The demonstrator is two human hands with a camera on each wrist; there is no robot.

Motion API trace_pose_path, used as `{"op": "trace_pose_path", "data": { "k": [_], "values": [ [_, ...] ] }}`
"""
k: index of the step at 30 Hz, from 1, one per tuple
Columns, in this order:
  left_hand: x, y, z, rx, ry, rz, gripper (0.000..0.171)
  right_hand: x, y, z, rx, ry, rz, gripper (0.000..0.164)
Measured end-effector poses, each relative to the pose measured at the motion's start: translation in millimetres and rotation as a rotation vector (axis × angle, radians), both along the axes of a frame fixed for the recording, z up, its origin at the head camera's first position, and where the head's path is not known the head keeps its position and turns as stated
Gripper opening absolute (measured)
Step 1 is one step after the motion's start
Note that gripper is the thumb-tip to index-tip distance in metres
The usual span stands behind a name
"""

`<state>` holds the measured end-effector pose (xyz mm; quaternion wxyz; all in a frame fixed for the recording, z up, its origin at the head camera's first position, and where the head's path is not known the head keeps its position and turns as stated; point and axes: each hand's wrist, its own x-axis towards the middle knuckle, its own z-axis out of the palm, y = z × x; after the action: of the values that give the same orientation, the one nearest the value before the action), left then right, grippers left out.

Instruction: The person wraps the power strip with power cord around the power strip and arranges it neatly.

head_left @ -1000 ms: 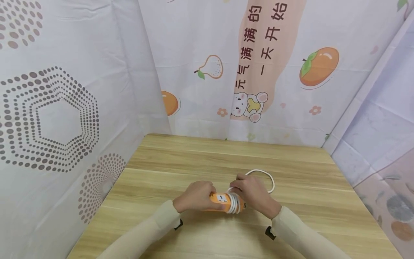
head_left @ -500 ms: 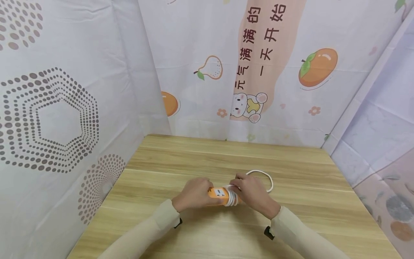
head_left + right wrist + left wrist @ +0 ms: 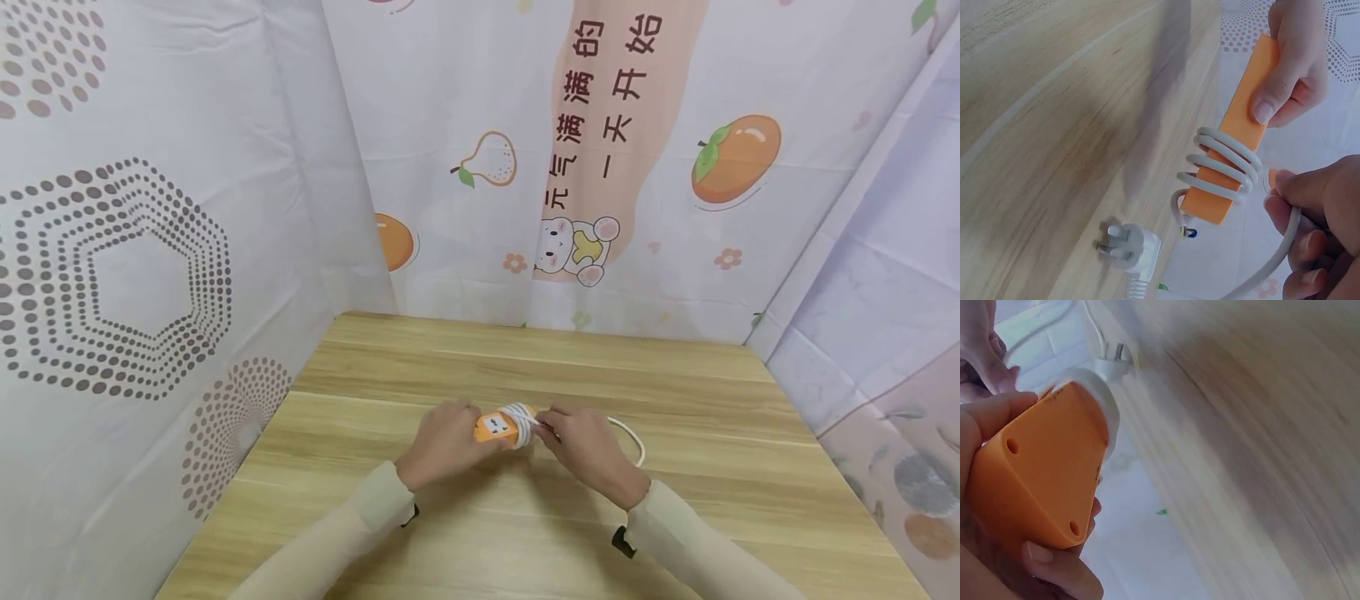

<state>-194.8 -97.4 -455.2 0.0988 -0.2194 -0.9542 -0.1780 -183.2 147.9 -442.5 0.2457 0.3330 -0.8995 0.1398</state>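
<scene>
An orange power strip (image 3: 492, 427) is held over the table, tilted, with a white label on one face. My left hand (image 3: 444, 446) grips its left end, the thumb lying along one side in the right wrist view. Several turns of white cord (image 3: 1225, 165) wrap around the strip's other end. My right hand (image 3: 588, 446) pinches the cord close beside those turns, fingers curled. From this hand the loose cord trails off to the right. Its white plug (image 3: 1129, 247), prongs showing, is near the tabletop in the right wrist view.
The wood-grain table (image 3: 420, 358) spreads beneath both arms. White curtains with printed fruit (image 3: 442, 83) rise behind its back edge, and a dotted curtain (image 3: 247, 208) hangs along the left side. Another patterned curtain (image 3: 885, 333) stands at the right.
The power strip has moved away from me and slightly left, its right end turning upward in the head view. My right hand still pinches the cord, and the loose loop has shifted right and lower.
</scene>
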Motion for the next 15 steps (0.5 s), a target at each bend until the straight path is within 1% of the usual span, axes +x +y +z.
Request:
{"op": "trace_pose_path", "data": {
  "k": [3, 8, 11, 15],
  "values": [
    [-4.2, -6, -2.5, 0.042, 0.003, 0.041, 0.048, 0.1, 1, -0.5, -0.031, 0.0, 0.016, 0.009],
    [-12.5, -16, -5.7, 0.105, -0.024, 0.112, 0.046, 0.3, 3, -1.6, -0.05, 0.024, 0.043, 0.01],
    [-16.6, -18, -6.0, 0.129, -0.051, 0.127, 0.046, 0.6, 3, -2.2, -0.057, 0.041, 0.052, 0.009],
    [-18.6, -16, -3.9, 0.173, -0.076, 0.141, 0.047, 1.9, 1, -1.7, -0.068, 0.043, 0.057, 0.008]
  ]
}}
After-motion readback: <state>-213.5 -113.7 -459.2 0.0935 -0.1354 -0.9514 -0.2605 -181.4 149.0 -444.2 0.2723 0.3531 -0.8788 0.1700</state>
